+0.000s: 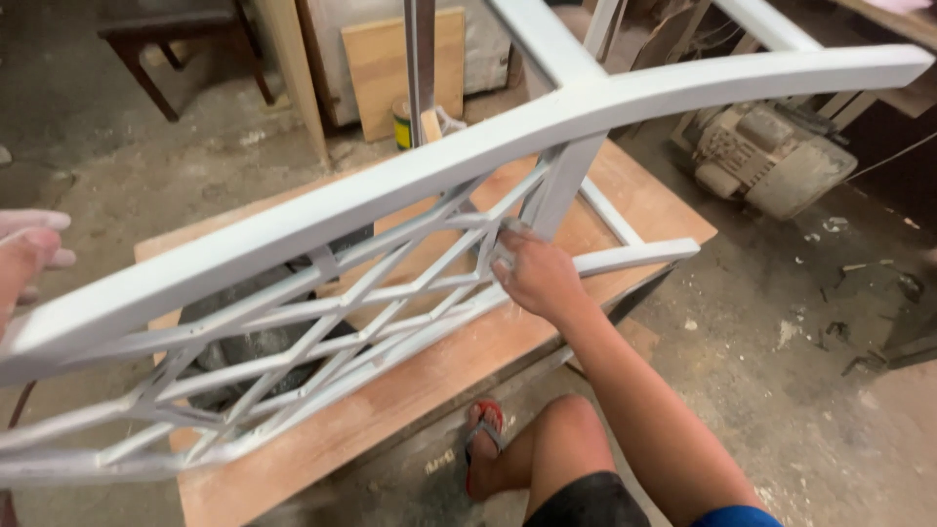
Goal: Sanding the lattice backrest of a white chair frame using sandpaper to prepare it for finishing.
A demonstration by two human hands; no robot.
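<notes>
White-painted wooden chair frame [390, 185] is lying tilted across a plywood board [410, 390], its curved top rail running from lower left to upper right. Left hand [27, 256] is showing at the far left edge, fingers curled against the rail's end and dusted pale; whether it is gripping or merely steadying cannot be told, most of it being out of frame. Right of that hand, the lattice slats [322, 322] are crossing in diagonals over a dark gap. Right hand [535, 275] is pressing into the lattice beside an upright post [564, 185], fingers closed narrowly on a small pale piece of abrasive paper [506, 244]. Below this hand, a foot in a red sandal [484, 441] is resting on the concrete floor [800, 390]. Up and right of it, a dusty electric motor [771, 156] is sitting on the floor.
</notes>
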